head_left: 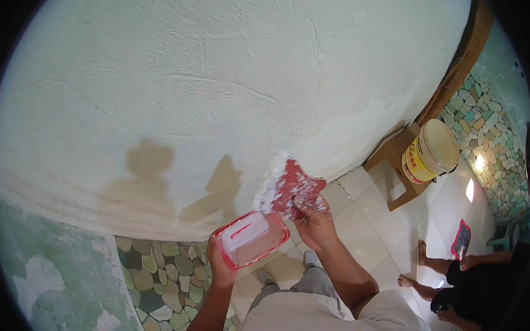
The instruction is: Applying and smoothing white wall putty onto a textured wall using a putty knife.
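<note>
My left hand (221,262) grips a red-rimmed rectangular tray (268,239) smeared with white paste. My right hand (313,222) holds a red, flat, irregularly shaped spreader (295,182) coated in patches with white paste, raised beside the tray at the lower part of the pale, textured wall (243,66). A thick white smear runs along the spreader's left edge; whether it touches the wall is unclear. Shadows of my head and the tool fall on the wall to the left.
A yellow-labelled bucket (439,152) sits on a brown stool (396,201) at the right. A co-worker's bare legs (435,267) and hand (469,262) holding a red-edged dark tool (460,234) are at lower right. Tiled floor (356,232) and pebble-patterned surfaces (154,271) surround me.
</note>
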The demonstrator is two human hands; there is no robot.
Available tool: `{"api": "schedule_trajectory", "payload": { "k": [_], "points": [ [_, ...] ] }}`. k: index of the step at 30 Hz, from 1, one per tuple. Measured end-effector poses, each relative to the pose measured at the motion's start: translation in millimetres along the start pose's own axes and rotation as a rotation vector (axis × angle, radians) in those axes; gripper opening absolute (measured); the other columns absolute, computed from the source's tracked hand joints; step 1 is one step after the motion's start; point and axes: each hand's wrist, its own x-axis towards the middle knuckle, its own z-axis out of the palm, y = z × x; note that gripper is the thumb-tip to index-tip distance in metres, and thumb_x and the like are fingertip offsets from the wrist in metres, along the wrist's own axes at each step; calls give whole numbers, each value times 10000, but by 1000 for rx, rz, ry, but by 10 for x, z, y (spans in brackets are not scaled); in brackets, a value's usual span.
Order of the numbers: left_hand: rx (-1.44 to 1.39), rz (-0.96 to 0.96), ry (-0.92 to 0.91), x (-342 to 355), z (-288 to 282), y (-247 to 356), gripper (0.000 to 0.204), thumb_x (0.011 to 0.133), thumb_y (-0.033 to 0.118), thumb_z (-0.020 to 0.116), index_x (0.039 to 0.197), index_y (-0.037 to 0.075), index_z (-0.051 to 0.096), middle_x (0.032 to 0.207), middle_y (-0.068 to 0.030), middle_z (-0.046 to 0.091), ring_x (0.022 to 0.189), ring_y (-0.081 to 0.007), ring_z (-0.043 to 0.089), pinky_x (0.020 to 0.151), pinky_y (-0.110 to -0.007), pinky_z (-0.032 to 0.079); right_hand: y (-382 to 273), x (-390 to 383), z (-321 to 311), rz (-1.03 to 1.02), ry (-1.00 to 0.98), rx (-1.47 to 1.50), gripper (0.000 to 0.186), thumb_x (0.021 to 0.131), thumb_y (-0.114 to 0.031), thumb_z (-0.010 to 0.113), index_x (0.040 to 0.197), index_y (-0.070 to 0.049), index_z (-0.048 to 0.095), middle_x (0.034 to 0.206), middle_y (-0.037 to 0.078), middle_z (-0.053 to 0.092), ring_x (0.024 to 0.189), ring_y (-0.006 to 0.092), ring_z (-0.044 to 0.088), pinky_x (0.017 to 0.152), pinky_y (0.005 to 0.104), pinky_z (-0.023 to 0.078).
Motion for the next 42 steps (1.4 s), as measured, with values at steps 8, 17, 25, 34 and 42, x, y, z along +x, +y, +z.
{"api": "schedule_trajectory", "payload": {
  "k": [8, 17, 25, 34, 42],
  "points": [
    [-20, -136, 75, -181, -970, 448, 579, 943, 544, 462, 1208, 35, 536, 1180, -124, 599, 1105, -289, 576, 977, -448, 441, 320, 563, -208, -501, 195, -41, 256, 910, -10, 538, 1161, -56, 552, 1079, 60, 650, 972, 190, 635, 774, 361, 540],
    [10, -158, 162, -526, -1756, 718, 716, 915, 650, 400, 1291, 49, 495, 1267, -139, 563, 1163, -331, 542, 973, -517, 447, 753, 1579, -800, -1090, 512, -694, 227, 927, 24, 490, 1136, 43, 574, 1088, 120, 616, 903, 187, 614, 784, 348, 539],
    [-4, -240, 194, -603, -1535, 776, 732, 918, 666, 363, 1300, 54, 489, 1276, -132, 555, 1174, -340, 531, 964, -538, 451, 1467, 2106, -429, -1246, 533, -1168, 602, 715, 138, 497, 1299, -3, 532, 1095, 229, 552, 979, 395, 506, 859, 435, 419],
    [-41, -236, 211, -551, -1450, 677, 745, 916, 666, 370, 1315, 46, 479, 1306, -146, 539, 1185, -359, 523, 979, -546, 443, 1707, 1390, -245, -1026, 174, -1221, 613, 662, 175, 509, 1248, 6, 564, 1117, 223, 562, 1032, 406, 527, 907, 429, 439],
    [151, -4, -16, -580, -1268, 697, 665, 953, 609, 361, 1269, 40, 499, 1241, -143, 569, 1146, -347, 549, 969, -525, 459, 749, 1947, -558, -1314, 626, -1201, 361, 842, 144, 482, 1171, 41, 591, 972, 179, 615, 850, 296, 591, 730, 344, 478]
  ]
}}
